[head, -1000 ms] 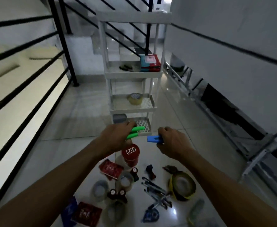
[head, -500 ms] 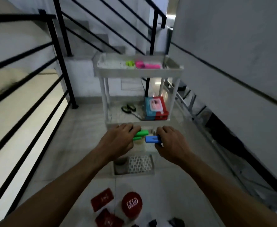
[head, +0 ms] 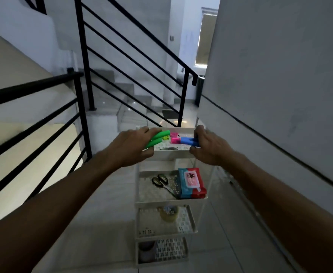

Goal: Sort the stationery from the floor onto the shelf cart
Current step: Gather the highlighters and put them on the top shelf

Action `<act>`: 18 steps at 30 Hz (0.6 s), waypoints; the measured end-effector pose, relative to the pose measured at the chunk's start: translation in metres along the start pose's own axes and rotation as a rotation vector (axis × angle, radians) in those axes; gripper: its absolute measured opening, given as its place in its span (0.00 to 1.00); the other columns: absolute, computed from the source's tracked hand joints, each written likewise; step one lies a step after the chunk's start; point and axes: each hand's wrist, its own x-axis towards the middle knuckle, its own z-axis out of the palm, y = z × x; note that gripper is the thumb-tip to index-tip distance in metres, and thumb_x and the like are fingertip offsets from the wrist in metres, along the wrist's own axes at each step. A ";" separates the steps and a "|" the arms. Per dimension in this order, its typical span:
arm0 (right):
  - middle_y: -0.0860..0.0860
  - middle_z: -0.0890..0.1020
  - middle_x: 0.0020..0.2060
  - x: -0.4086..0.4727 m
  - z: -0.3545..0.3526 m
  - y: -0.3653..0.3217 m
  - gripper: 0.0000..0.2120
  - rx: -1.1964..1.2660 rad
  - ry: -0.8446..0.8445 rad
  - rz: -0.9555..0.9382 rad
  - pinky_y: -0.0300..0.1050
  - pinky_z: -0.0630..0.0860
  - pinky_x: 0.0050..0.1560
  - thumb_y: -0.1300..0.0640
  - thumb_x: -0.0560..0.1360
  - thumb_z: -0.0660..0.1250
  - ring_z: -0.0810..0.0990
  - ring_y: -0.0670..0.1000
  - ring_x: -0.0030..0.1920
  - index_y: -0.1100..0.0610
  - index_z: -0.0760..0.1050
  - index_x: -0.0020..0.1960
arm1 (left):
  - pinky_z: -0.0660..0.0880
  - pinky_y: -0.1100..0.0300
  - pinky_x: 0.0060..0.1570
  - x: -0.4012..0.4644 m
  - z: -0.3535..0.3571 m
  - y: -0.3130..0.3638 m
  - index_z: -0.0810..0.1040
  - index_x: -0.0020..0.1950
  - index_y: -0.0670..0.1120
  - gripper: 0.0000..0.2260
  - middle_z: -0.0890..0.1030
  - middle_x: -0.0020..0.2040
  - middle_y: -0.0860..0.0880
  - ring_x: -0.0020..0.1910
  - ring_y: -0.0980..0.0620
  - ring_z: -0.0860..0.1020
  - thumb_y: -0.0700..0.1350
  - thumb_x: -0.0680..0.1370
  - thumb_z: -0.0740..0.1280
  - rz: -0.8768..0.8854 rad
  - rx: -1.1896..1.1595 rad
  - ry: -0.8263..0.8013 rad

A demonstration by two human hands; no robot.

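From the head camera, the left hand [head: 133,145] gripped two bright green plastic highlighter pens [head: 157,139] with curled fingers, their rounded ends pointing right over the top tray of a white plastic four-tier shelf cart [head: 172,154]. The right hand [head: 208,145] pinched a blue plastic marker [head: 189,141] between fingers and thumb, its end pointing left over the same tray. Both hands hung at the tray's near corners, the left at the left side, the right at the right. Between them in the top tray lay pink highlighters [head: 175,137] and a small yellow-green item [head: 165,137], too blurred to name. On the second tier lay black-handled scissors [head: 161,181] beside a red and blue flat packet [head: 191,183]. The third tier held a roll of clear tape [head: 169,212]; the bottom tier held a dim grey roll [head: 147,248]. Black metal stair railings [head: 83,75] stood behind the cart.
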 end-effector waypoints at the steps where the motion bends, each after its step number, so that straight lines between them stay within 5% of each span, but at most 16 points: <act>1: 0.50 0.73 0.43 0.008 -0.002 0.005 0.16 0.028 -0.020 0.005 0.46 0.73 0.40 0.45 0.74 0.65 0.72 0.48 0.40 0.48 0.59 0.51 | 0.65 0.60 0.36 0.005 0.001 -0.005 0.62 0.74 0.52 0.27 0.79 0.54 0.46 0.41 0.47 0.78 0.54 0.76 0.64 -0.020 -0.003 0.017; 5: 0.51 0.72 0.47 0.034 -0.003 0.023 0.14 0.057 -0.077 -0.027 0.44 0.70 0.42 0.47 0.76 0.66 0.72 0.49 0.43 0.48 0.62 0.53 | 0.71 0.56 0.39 0.022 0.012 -0.011 0.60 0.74 0.54 0.25 0.80 0.55 0.46 0.45 0.44 0.79 0.58 0.79 0.60 -0.097 -0.021 0.017; 11: 0.50 0.69 0.53 0.080 0.009 0.048 0.17 0.098 -0.119 -0.066 0.39 0.68 0.45 0.51 0.73 0.72 0.71 0.49 0.49 0.52 0.75 0.60 | 0.65 0.58 0.38 0.060 0.044 -0.017 0.59 0.74 0.55 0.26 0.78 0.56 0.48 0.46 0.46 0.79 0.62 0.79 0.57 -0.134 0.044 -0.016; 18: 0.51 0.78 0.51 0.093 0.040 0.055 0.20 0.146 -0.138 -0.105 0.48 0.78 0.51 0.49 0.68 0.76 0.76 0.49 0.48 0.51 0.77 0.58 | 0.60 0.60 0.37 0.097 0.076 -0.014 0.62 0.74 0.57 0.29 0.76 0.54 0.49 0.43 0.55 0.72 0.64 0.75 0.63 -0.173 -0.041 -0.043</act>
